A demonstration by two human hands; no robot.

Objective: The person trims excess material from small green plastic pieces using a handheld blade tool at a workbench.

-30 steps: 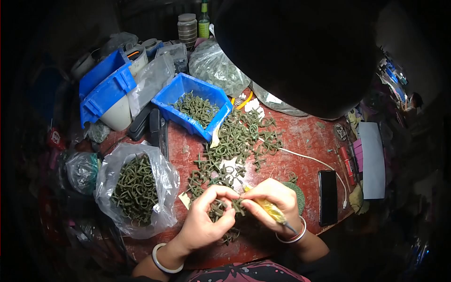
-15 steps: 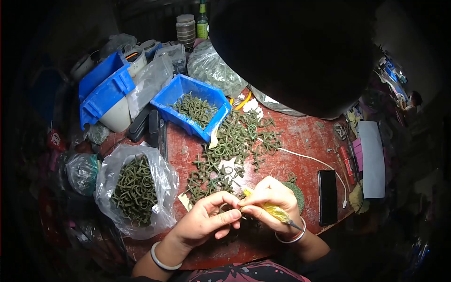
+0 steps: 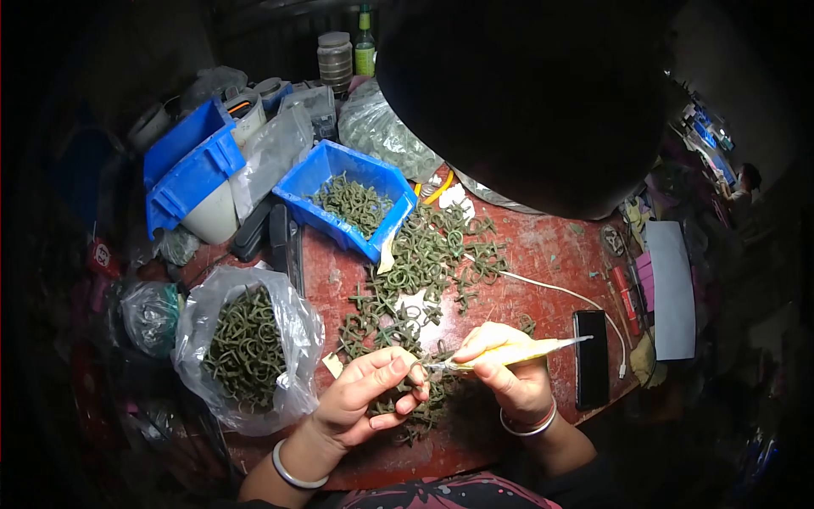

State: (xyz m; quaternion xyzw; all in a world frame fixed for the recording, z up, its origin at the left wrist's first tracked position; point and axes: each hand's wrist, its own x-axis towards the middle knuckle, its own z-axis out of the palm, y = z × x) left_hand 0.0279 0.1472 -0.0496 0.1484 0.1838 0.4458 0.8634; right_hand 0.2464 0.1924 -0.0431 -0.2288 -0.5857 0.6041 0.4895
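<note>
My left hand (image 3: 366, 395) is closed in a pinch near the table's front, with what looks like a small dark green ring-shaped piece mostly hidden by the fingertips. Gripped in my right hand (image 3: 519, 386) is a yellow, translucent, cone-shaped bag with a thin nozzle (image 3: 509, 349). Its fine tip points left and touches or nearly touches the left fingertips; the tapered tail sticks out to the right. Around and beyond both hands lie many loose dark green ring-shaped pieces (image 3: 407, 280) on the red table (image 3: 543, 293).
A blue bin (image 3: 297, 182) holds more green pieces, as does a clear plastic bag (image 3: 301, 327) at left. To the right are a phone (image 3: 591, 382), a white cable (image 3: 560, 288) and a white sheet (image 3: 671, 288). A large dark round shape (image 3: 526, 102) covers the upper middle.
My right hand has swung the yellow bag from slanting down along the palm to nearly level, nozzle toward the left hand. The hands have moved slightly apart.
</note>
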